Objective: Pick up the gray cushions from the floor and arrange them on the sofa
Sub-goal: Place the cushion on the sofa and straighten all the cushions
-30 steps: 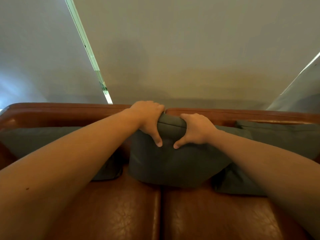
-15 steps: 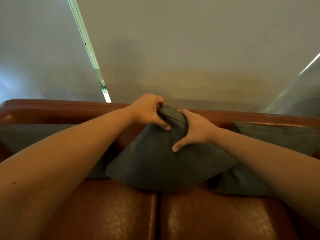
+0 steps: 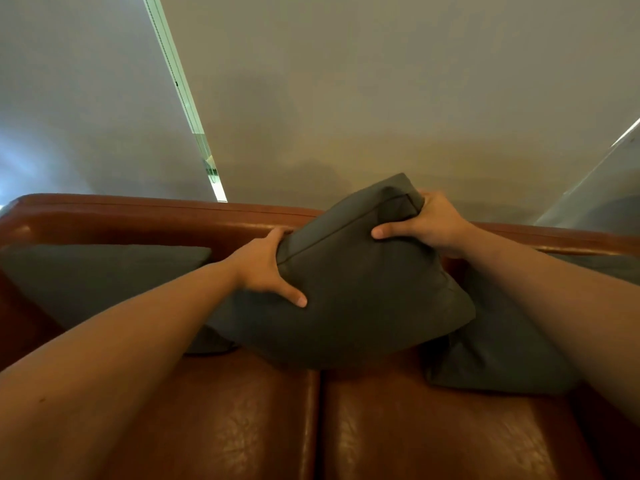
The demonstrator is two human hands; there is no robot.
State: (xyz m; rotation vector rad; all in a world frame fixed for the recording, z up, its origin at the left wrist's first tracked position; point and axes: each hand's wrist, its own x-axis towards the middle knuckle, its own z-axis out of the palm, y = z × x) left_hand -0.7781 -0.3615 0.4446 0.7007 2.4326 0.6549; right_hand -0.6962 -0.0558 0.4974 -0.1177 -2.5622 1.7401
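Observation:
A gray cushion (image 3: pixel 360 289) is held tilted over the middle of the brown leather sofa (image 3: pixel 415 427), its top right corner raised above the backrest. My left hand (image 3: pixel 266 268) grips its left edge and my right hand (image 3: pixel 426 220) grips its top right corner. A second gray cushion (image 3: pixel 93 282) leans against the backrest on the left. A third gray cushion (image 3: pixel 498 355) leans on the right, partly hidden by the held cushion and my right arm.
The sofa's backrest rim (image 3: pixel 138 209) runs across the view with a plain wall (image 3: pixel 381 98) behind it. A narrow bright window strip (image 3: pixel 187 109) cuts the wall at the left. Two seat pads meet at a seam (image 3: pixel 317 427) below the held cushion.
Both hands moved apart from the cushion's top middle to its left edge and right corner. The middle cushion turned and rose, so its right corner now stands above the backrest.

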